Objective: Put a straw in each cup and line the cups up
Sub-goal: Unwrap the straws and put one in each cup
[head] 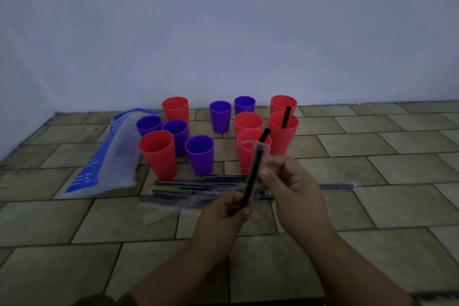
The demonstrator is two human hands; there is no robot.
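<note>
Right now we hold a black straw [251, 179] up over the near part of the tiled floor [372, 206], tilted so its top leans away and to the right. Our left hand [231, 208] grips its lower end with the fingers curled round it. Our right hand [293, 181] pinches the clear wrapper [263, 150] that sits loose about the upper end. Just beyond the straw's tip stands the near red cup [246, 159], upright, with a second straw [265, 134] leaning out of it to the right. Touching it on the right is the right red cup [283, 139], where a third straw [286, 117] stands. The other red cups [158, 156] and the purple cups [200, 156] are all upright, open and without straws. They stand in a loose cluster from left to right near the wall [223, 32], not in a row. Between the cups and our hands lies a heap of wrapped straws [193, 185], mostly pointing left to right, and a lone wrapped straw [340, 186] lies on the tiles to the right of our right hand. At the left of the cups a clear plastic bag [111, 156] with blue print lies flat.
</note>
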